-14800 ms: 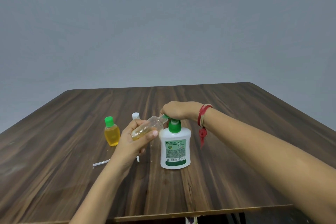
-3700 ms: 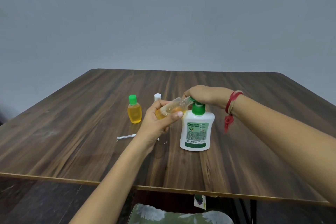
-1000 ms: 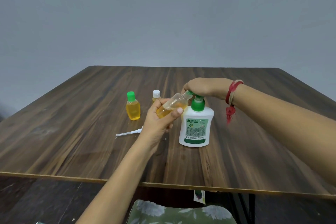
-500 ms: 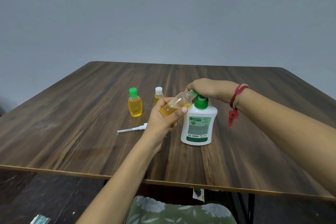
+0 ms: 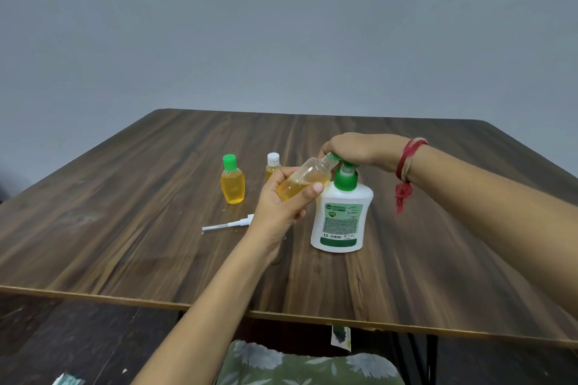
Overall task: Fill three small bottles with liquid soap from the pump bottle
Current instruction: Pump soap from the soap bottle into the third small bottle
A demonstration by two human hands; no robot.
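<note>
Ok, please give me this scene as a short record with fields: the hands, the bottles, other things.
left hand: holds clear bottle tilted, partly filled, mouth at top of pump bottle
right hand: curled over pump bottle's head
green-capped bottle: full, capped, upright on table
white-capped bottle: upright, partly hidden behind left hand
white sprayer tube: lies on table, untouched

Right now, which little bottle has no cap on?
The clear bottle tilted in the left hand, at the pump bottle; the green-capped bottle and white-capped bottle stand closed on the table.
</note>
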